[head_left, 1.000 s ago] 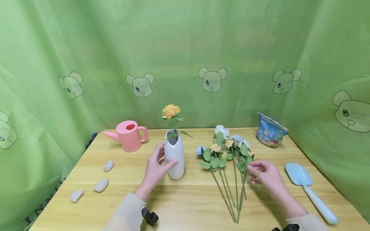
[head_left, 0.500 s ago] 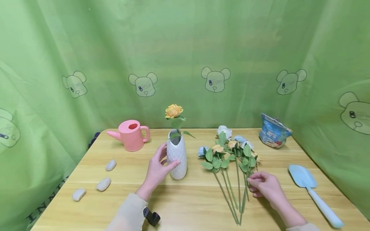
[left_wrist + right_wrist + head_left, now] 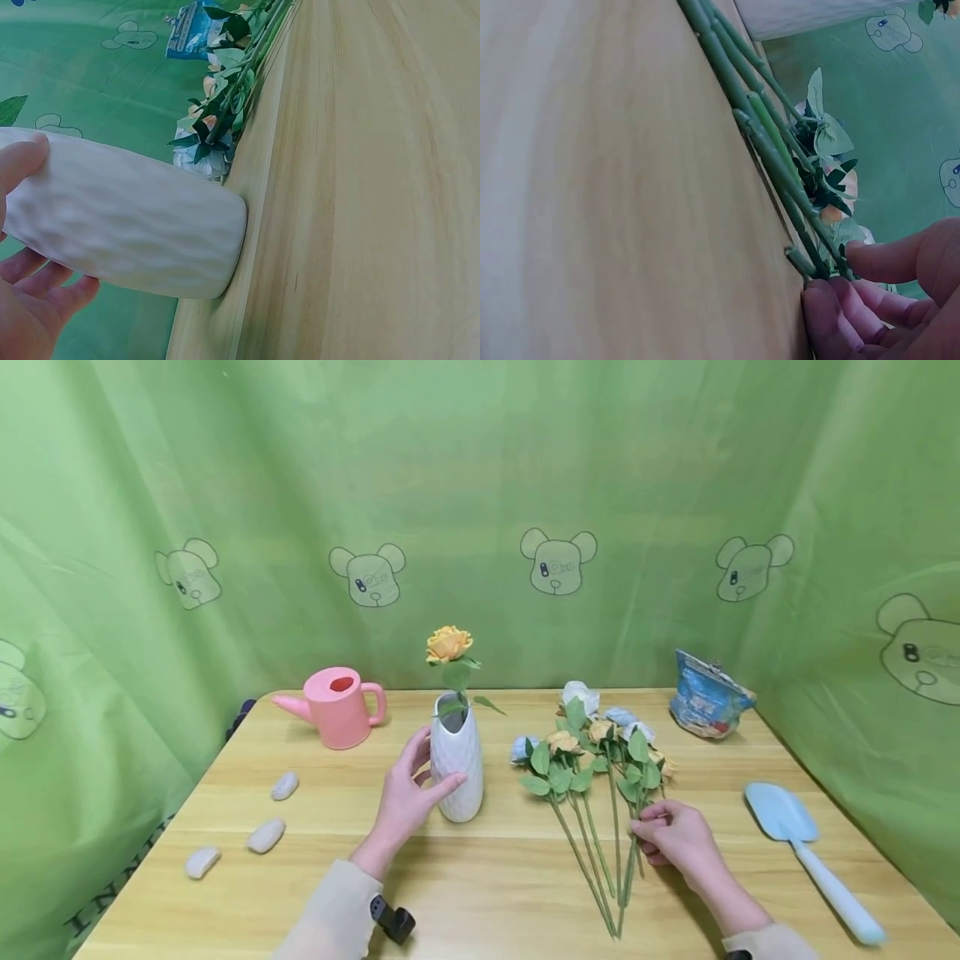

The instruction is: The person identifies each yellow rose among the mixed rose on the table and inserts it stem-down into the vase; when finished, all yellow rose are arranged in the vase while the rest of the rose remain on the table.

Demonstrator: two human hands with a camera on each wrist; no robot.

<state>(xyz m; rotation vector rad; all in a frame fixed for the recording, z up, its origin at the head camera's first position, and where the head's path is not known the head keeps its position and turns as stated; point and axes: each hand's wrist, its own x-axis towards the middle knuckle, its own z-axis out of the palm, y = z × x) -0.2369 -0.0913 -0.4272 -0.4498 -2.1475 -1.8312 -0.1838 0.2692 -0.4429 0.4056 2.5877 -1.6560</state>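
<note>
A white textured vase (image 3: 461, 772) stands upright on the table with one orange-yellow artificial rose (image 3: 448, 645) in its mouth. My left hand (image 3: 402, 799) grips the vase from its left side, thumb in front and fingers behind, as the left wrist view of the vase (image 3: 142, 217) also bears out. To the right lie several artificial roses, among them a peach rose (image 3: 562, 742) and a white rose (image 3: 581, 695). My right hand (image 3: 681, 845) pinches a green rose stem (image 3: 810, 206) between thumb and fingers at the right of the bunch. The fingertips partly hide that stem.
A pink watering can (image 3: 339, 710) stands at the back left, with three pale stones (image 3: 266, 836) in front of it. Right of the roses are a blue snack bag (image 3: 707, 697) and a light blue trowel (image 3: 810, 860). A green curtain (image 3: 480, 468) encloses the table.
My right hand has moved down along the stems from near the leaves and now pinches one lower. My left hand keeps its grip on the vase. The camera view has shifted slightly.
</note>
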